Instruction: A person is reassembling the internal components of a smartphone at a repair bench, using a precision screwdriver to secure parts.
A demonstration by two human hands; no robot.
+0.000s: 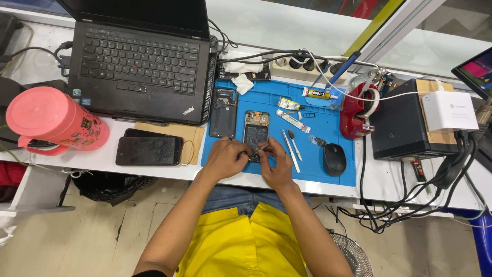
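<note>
An opened phone (255, 131) with its insides showing lies on a blue work mat (312, 169). My left hand (227, 156) grips the phone's lower left edge. My right hand (274, 165) pinches a thin metal tool (262, 147) whose tip touches the phone's lower end. A removed dark back cover (224, 113) lies on the mat just left of the phone.
Tweezers and a spudger (292, 146), glue tubes (316, 93) and a black mouse (334, 159) sit on the mat. An open laptop (138, 64), a pink bottle (54, 120) and another phone (147, 151) lie left. A red tool stand (359, 110), black box (401, 128) and cables are right.
</note>
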